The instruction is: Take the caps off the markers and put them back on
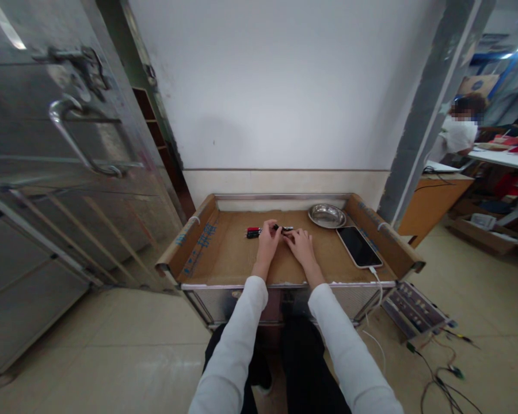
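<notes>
Both my hands rest on a cardboard-lined metal cart top [224,259]. My left hand [269,238] is curled over a small bunch of pens [254,232] with red and black parts lying at the middle back. My right hand [300,242] is pinched on the dark end of one pen [286,229] that sticks out between the two hands. The fingers hide how the pens are gripped.
A round steel dish [327,215] sits at the back right of the cart, a phone [359,246] on a white cable beside it. A metal door with handle [75,138] stands left. Cables [440,374] lie on the floor right. A person sits far right [460,132].
</notes>
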Demonstrator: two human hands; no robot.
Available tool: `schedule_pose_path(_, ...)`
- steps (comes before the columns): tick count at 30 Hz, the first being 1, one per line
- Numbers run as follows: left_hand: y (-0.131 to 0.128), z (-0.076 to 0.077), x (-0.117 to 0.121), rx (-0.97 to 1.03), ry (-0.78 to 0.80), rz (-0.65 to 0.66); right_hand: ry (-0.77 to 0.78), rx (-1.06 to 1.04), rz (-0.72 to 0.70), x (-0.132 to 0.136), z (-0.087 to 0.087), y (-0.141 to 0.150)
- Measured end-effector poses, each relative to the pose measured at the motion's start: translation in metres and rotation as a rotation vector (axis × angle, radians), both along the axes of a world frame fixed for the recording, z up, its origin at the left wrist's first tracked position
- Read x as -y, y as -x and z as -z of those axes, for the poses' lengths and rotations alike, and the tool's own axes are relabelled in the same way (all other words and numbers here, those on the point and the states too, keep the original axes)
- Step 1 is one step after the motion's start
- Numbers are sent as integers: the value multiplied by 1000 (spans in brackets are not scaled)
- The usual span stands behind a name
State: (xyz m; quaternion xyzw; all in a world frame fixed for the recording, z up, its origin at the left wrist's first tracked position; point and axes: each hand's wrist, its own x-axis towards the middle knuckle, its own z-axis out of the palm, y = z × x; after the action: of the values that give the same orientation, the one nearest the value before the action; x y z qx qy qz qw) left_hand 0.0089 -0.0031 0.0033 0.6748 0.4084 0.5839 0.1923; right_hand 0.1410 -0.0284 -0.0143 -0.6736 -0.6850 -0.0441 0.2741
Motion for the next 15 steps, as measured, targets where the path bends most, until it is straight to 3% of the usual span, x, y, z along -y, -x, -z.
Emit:
schedule_pose_path(7, 2, 0, 0, 19, 58, -63, 0, -34, -20, -3, 3, -1)
schedule_pose_path(15, 3, 0, 1, -38, 1, -56, -7, -55, -27, -2, 2, -2)
